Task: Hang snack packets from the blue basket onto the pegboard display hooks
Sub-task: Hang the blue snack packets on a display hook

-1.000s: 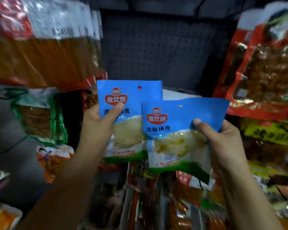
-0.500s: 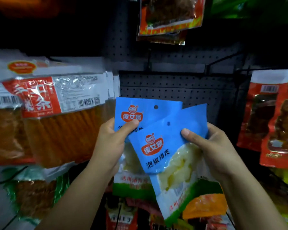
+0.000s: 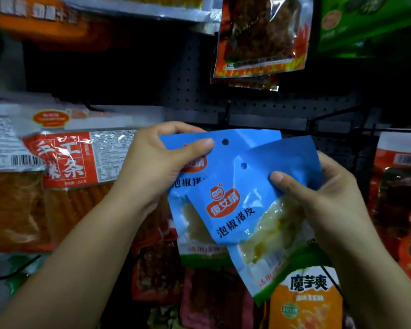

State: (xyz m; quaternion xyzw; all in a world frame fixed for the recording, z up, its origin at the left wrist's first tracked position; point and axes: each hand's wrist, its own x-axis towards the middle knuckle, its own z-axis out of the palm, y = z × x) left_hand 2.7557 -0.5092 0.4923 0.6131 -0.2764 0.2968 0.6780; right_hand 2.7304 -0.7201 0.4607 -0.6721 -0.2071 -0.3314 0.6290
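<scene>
packets (image 3: 226, 205) blue, clear-windowed, hole-punched, overlapping.

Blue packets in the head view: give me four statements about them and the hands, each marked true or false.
1. The left hand pinches the rear blue packet near its hang hole. True.
2. The right hand is empty. False: it grips the front blue packet.
3. The front blue packet overlaps the rear one and is tilted. True.
4. Both packets already hang on a pegboard hook. False: both are held in front of the pegboard.
</scene>
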